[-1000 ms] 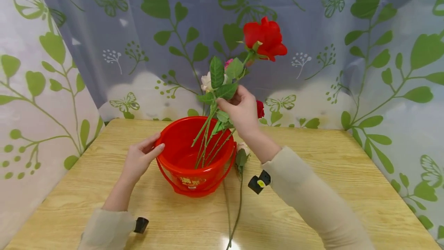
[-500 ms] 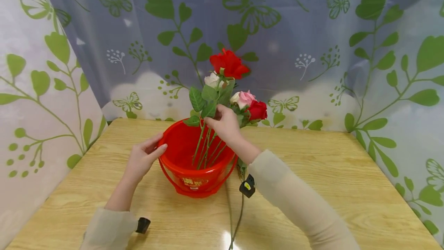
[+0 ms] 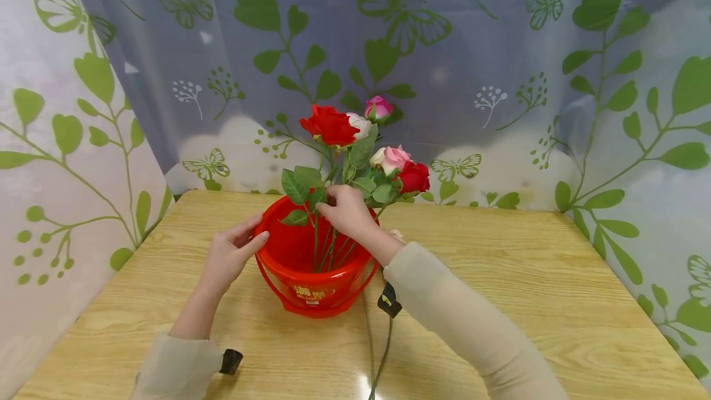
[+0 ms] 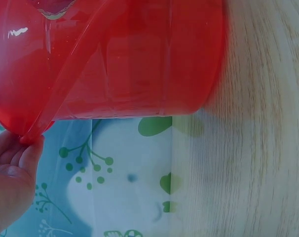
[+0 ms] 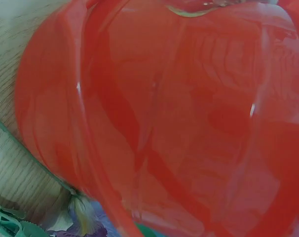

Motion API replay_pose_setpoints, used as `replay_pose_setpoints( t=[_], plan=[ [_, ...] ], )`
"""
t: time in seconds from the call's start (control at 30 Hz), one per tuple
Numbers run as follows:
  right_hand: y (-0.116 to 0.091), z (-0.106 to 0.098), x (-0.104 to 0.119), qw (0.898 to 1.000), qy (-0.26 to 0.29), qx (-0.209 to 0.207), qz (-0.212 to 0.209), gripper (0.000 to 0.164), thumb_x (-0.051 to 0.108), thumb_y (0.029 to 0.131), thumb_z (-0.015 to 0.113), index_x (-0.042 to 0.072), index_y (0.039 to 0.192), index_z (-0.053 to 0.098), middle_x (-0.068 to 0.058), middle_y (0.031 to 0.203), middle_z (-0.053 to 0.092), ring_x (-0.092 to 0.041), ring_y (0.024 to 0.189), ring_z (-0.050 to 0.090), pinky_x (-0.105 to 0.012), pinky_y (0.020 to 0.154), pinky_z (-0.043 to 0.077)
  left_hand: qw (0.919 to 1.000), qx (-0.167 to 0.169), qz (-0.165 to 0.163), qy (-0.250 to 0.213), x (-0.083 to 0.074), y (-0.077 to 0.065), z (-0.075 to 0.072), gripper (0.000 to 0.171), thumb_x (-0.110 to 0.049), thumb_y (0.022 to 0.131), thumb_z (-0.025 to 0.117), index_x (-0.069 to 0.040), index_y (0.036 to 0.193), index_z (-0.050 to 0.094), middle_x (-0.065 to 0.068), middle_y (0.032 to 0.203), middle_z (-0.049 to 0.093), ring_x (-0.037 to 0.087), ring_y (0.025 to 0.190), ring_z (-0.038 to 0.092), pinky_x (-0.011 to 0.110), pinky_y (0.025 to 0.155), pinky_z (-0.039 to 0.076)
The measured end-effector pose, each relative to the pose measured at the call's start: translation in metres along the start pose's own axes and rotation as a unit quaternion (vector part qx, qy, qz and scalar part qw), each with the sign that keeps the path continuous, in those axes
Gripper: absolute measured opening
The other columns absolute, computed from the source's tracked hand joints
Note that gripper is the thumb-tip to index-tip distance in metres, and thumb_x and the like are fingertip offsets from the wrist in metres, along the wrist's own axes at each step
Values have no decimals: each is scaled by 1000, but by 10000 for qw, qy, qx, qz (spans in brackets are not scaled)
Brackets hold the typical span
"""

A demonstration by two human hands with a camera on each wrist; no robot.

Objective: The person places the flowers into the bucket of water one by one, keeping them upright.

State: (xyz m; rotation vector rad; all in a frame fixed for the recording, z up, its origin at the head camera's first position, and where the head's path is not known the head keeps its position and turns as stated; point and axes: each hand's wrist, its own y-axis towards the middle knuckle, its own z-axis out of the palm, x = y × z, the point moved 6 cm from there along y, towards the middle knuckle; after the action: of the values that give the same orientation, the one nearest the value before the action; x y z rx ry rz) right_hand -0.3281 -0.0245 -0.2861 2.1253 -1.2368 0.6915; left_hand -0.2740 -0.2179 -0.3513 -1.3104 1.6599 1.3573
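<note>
A red plastic bucket (image 3: 333,302) stands upright on the wooden table. At its left rim, my left hand (image 3: 229,258) grips the edge; the left wrist view shows this hand (image 4: 14,185) with fingertips at the rim beside the bucket's handle. My right hand (image 3: 351,213) pinches the stem of a large open red rose (image 3: 330,126) over the bucket, its lower stem reaching inside. Around it in the bucket stand a white rose (image 3: 360,125), a magenta rose (image 3: 379,108), a pink rose (image 3: 395,158) and a darker red rose (image 3: 415,178). The right wrist view is mostly bucket wall (image 5: 189,123), that hand hidden.
Right of the bucket, partly behind my right forearm, a pale rose (image 3: 397,235) lies on the table (image 3: 500,276), with long stems (image 3: 386,350) running to the front edge. A leaf-and-butterfly patterned curtain (image 3: 472,29) closes off the back and sides.
My right hand has moved left and down with the red rose, lowering its bloom from high at the right to among the other roses. My left hand stays on the rim.
</note>
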Motion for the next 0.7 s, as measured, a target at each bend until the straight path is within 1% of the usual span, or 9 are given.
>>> replay_pose_setpoints(
  t=[0.13, 0.23, 0.4, 0.5, 0.6, 0.7],
  plan=[
    [1, 5, 1, 9994, -258, 217, 24, 35, 14, 87, 56, 10, 58, 38, -1, 48, 36, -12, 41, 30, -22, 44, 29, 10000, -10, -5, -6, 0, 0, 0, 50, -20, 83, 63, 4, 124, 48, 16, 125, 47, 27, 110, 48, 18, 78, 45],
    [2, 9, 1, 9989, -355, 293, 34, 36, 13, 86, 57, 10, 57, 37, -1, 49, 35, -12, 42, 31, -21, 45, 29, 10000, -2, -31, -84, 0, -1, 0, 51, -19, 83, 63, 5, 125, 47, 16, 125, 47, 27, 111, 48, 17, 79, 45],
    [1, 16, 1, 9986, -319, 410, -41, 37, 9, 85, 59, 10, 54, 38, -1, 48, 40, -12, 42, 34, -20, 45, 29, 10000, 14, -12, -82, 1, -1, 0, 51, -19, 83, 63, 5, 125, 47, 17, 126, 47, 27, 111, 47, 16, 79, 44],
    [0, 22, 0, 9979, -309, 564, -31, 37, 9, 85, 59, 9, 54, 38, -3, 49, 43, -12, 42, 35, -20, 44, 29, 10000, 25, -11, -57, 1, -2, 1, 51, -20, 83, 63, 4, 125, 47, 16, 126, 46, 26, 111, 47, 15, 79, 44],
    [0, 26, -1, 9973, -280, 674, 99, 24, 9, 85, 59, 5, 62, 53, -2, 56, 51, -10, 46, 41, -19, 47, 35, 10000, 5, -15, -58, 2, -1, 0, 51, -21, 83, 63, 4, 125, 47, 15, 126, 47, 24, 111, 48, 15, 79, 44],
    [0, 28, -2, 9969, -193, 729, 216, 11, 9, 85, 58, 2, 79, 64, -3, 69, 60, -10, 56, 52, -20, 53, 43, 10000, -9, 0, -50, 2, -1, 0, 52, -21, 83, 64, 3, 125, 47, 14, 126, 47, 24, 110, 49, 16, 79, 44]
  ],
)
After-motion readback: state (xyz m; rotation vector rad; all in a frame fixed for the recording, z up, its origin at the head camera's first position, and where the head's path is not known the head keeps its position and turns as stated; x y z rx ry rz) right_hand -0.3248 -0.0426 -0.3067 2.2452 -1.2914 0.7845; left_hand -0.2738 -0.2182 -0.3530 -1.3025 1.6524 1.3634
